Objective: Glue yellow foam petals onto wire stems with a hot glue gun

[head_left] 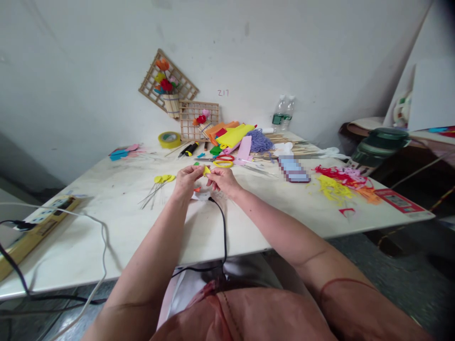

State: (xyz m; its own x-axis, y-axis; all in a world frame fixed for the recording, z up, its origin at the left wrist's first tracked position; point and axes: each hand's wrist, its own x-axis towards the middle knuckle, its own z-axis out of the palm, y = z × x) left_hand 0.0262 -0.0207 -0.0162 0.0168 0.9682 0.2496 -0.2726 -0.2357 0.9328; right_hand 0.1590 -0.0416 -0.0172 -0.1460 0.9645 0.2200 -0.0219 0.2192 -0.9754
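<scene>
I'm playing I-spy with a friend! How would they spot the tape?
Find the white table, then its far edge by the wall. Just left of the lower brown lattice lies the tape roll. It's a thick yellow ring, while the lattice is square-holed.

White table (135, 237); yellow tape (169, 145), phone (294, 169)

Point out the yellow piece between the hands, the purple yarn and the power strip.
Yellow piece (206, 171), head view: its visible middle.
Purple yarn (260, 142), head view: middle of the bundle.
Power strip (31, 240), head view: its yellow side.
</scene>
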